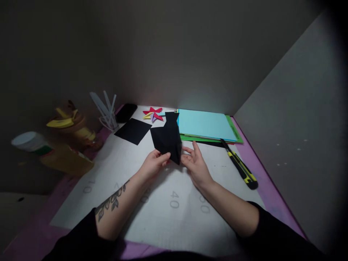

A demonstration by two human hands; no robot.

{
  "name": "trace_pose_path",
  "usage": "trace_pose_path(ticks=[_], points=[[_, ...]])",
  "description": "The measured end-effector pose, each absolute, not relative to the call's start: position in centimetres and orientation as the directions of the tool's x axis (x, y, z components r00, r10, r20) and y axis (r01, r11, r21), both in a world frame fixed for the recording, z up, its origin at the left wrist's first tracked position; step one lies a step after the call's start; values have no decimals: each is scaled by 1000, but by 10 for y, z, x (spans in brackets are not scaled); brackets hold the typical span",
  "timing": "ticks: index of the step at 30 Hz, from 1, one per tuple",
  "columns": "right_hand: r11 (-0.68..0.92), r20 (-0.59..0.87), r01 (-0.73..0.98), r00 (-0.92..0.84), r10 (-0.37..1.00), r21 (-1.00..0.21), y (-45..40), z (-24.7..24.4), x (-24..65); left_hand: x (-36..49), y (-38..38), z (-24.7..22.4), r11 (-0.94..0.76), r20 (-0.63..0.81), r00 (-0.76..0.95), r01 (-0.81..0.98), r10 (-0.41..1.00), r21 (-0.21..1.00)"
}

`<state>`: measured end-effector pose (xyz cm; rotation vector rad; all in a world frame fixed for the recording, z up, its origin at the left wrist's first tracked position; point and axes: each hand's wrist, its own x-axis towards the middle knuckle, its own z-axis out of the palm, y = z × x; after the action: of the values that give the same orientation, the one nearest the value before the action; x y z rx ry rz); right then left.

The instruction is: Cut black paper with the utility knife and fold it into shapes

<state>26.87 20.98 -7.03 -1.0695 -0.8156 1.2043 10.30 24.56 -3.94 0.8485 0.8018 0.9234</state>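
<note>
A folded black paper piece (168,137) is held up over the white sheet at the centre. My left hand (156,163) pinches its lower left edge, with the thumb on the front face. Beside its lower right edge is my right hand (196,165), fingers curled against the fold and the index finger raised. A flat black paper square (133,131) lies to the left of the folded piece. Behind them sit small folded paper shapes (153,114) in red, yellow and lilac.
A stack of coloured paper (206,125) lies at the back right, with a yellow-and-black cutter (243,170) near it. At the left are a glue bottle (58,154), a brown pot (78,127), a clear cup of sticks (108,121) and a black phone-like object (126,112).
</note>
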Motion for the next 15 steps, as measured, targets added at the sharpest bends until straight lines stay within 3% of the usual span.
trace_pose_path(ticks=[3,8,15], points=[[19,-100,-387,286,953,-922,211,-69,267,105,245,-50,363,-191,418,-383,888,850],[-44,-126,-513,126,984,-857,212,-63,264,102,244,-56,362,-203,425,-335,882,870],[28,-40,-434,147,988,-900,203,-67,257,109,235,-57,324,-201,337,-364,920,873]])
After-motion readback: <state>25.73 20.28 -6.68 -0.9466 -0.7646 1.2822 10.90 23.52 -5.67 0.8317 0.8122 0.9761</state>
